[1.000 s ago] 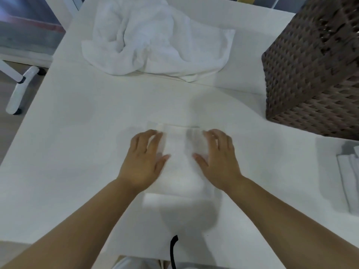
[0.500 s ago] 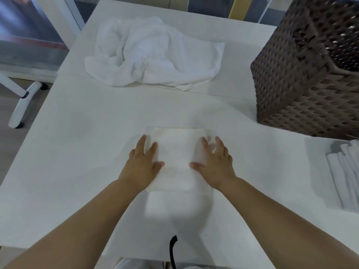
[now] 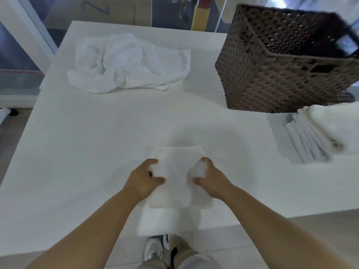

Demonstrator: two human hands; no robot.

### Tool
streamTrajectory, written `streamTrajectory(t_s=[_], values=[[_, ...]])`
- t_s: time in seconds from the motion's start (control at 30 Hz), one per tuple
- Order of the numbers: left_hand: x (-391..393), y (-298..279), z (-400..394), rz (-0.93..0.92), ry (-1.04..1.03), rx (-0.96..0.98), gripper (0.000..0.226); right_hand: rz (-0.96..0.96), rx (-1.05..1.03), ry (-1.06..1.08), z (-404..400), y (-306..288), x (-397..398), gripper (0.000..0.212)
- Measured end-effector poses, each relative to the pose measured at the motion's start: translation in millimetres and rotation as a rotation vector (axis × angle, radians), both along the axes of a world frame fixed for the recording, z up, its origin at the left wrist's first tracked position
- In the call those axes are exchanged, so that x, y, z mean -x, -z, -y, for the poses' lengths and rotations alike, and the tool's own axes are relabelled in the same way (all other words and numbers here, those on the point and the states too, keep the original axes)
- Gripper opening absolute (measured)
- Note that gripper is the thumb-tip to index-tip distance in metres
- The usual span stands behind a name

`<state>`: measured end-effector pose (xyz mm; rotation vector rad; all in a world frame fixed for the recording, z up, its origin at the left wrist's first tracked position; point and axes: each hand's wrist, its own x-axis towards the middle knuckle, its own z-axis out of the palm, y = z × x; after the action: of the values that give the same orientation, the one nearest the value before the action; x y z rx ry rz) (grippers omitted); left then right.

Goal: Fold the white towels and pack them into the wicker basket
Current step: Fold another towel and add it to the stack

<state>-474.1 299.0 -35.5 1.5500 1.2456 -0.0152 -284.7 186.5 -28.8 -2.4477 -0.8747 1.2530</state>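
A folded white towel (image 3: pixel 177 171) lies near the front edge of the white table (image 3: pixel 87 152). My left hand (image 3: pixel 143 179) grips its left side, thumb on top and fingers curled under the edge. My right hand (image 3: pixel 212 179) grips its right side the same way. The towel's near end looks slightly raised. A dark brown wicker basket (image 3: pixel 272 74) stands at the back right, its opening tilted toward me. A crumpled white towel (image 3: pixel 128 63) lies at the back left.
A stack of folded white towels (image 3: pixel 318 136) rests at the right edge, just in front of the basket. The table's front edge runs below my forearms, with tiled floor and my shoes (image 3: pixel 155 249) beyond it.
My hands went from lying flat on the folded towel to gripping its two sides. The view has tilted up and back, so the basket and the stack show more fully.
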Motion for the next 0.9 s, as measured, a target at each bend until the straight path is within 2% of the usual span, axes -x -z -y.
streamTrajectory(t_s=[0.17,0.4,0.6,0.9], values=[[-10,-16,22,0.126,0.045,0.022,0.054,0.047,-0.084,0.100,43,-26,-2,0.075],[-61,-51,48,0.291,0.140,-0.058,0.043,0.061,-0.249,0.174,104,-78,-40,0.072],[-145,-78,90,0.420,0.211,-0.096,0.039,0.208,-0.410,0.259,167,-106,-103,0.072],[-285,-112,174,0.555,0.235,-0.181,0.045,0.329,-0.547,0.371,257,-129,-235,0.050]])
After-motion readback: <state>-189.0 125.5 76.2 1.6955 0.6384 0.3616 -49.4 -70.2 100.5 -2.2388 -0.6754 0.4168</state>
